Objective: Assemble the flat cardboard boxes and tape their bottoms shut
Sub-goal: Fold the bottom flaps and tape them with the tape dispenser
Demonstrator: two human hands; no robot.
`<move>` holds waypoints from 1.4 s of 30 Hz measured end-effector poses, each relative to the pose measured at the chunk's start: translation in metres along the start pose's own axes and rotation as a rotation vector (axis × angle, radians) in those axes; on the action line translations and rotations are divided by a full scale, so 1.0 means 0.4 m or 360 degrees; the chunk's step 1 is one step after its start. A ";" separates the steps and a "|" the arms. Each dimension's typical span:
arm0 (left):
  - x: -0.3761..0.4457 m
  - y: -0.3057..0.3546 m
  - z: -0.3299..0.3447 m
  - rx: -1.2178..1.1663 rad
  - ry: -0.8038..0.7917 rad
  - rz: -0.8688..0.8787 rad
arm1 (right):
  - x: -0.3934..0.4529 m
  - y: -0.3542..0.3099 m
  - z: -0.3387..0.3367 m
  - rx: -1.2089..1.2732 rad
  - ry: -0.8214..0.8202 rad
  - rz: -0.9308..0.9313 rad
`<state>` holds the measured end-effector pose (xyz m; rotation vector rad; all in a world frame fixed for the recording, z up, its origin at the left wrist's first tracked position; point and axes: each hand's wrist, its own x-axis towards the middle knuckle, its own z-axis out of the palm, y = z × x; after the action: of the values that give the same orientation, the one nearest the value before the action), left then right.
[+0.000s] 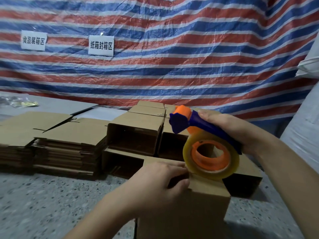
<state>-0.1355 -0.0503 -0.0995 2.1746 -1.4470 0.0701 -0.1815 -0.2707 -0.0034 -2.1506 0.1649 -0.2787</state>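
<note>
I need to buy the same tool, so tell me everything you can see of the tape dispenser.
The tape dispenser is a handheld plastic gun: dark blue frame and handle, orange hub and orange roller at its far end. It carries a roll of clear, yellowish tape on the hub. It is tilted, roll end lowest, with the roll resting on the top of the cardboard box. The right hand grips its handle; the left hand holds the box beside the roll.
</note>
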 end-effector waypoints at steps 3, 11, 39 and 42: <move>-0.012 -0.007 0.002 -0.0515 0.0309 -0.0144 | 0.016 -0.002 0.016 -0.0088 0.0003 0.0060; 0.082 -0.017 -0.107 -0.1665 0.0937 -0.0969 | 0.025 -0.010 0.023 -0.0176 -0.0012 0.0072; 0.079 -0.009 -0.022 -0.1748 0.1244 -0.1047 | 0.043 -0.041 0.019 -0.0347 -0.0264 0.0168; 0.085 -0.013 -0.015 -0.1649 0.1290 -0.1059 | 0.039 -0.047 0.002 -0.0454 -0.0328 0.0197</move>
<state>-0.1150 -0.0746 -0.0856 1.3491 -0.1468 -0.0342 -0.1658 -0.2630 0.0139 -2.4231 0.2294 0.0429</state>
